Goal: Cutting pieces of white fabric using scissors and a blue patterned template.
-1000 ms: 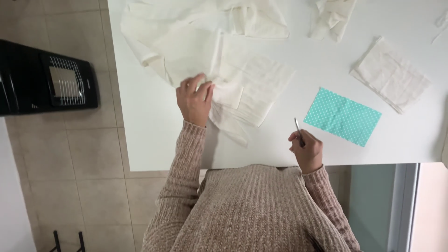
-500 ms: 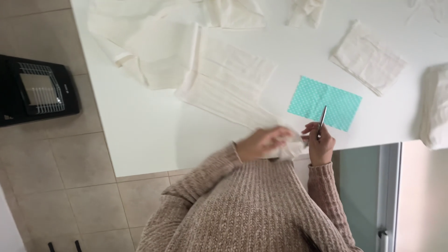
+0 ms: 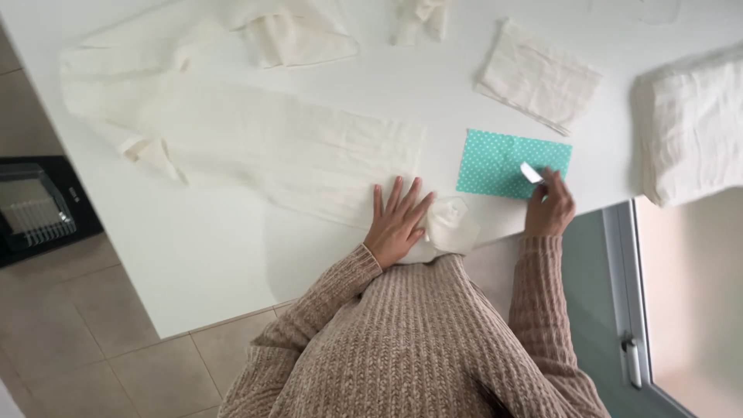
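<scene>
Fabric covers most of the white table (image 3: 232, 255), seen from the head camera looking straight down. Taking the teal dotted rectangle (image 3: 503, 159) as the landmark: the left hand (image 3: 396, 224) has come across since a moment ago and now lies flat just left of it, fingers spread wide, palm pressing the near edge of the long cream cloth (image 3: 255, 147). Half a second back that hand was bunched close to the body with cloth in it; now the cloth is smoothed out along the table, so the work looks to have passed from gathering to pinning the piece down.

A crumpled end of the same cream cloth (image 3: 453, 224) sits between the left hand and the teal rectangle, touching the thumb side of the hand.

The right hand (image 3: 548, 207) rests at the teal rectangle's near right corner, closed around a small pale tool (image 3: 532, 172) whose tip lies over the dotted fabric. It may be a chalk marker or a pen; the view is too small to be sure.

Beyond the teal rectangle lies a folded cream square (image 3: 538, 76), apart from it. To its right, well apart, sits a larger folded cream stack (image 3: 693, 128).
</scene>
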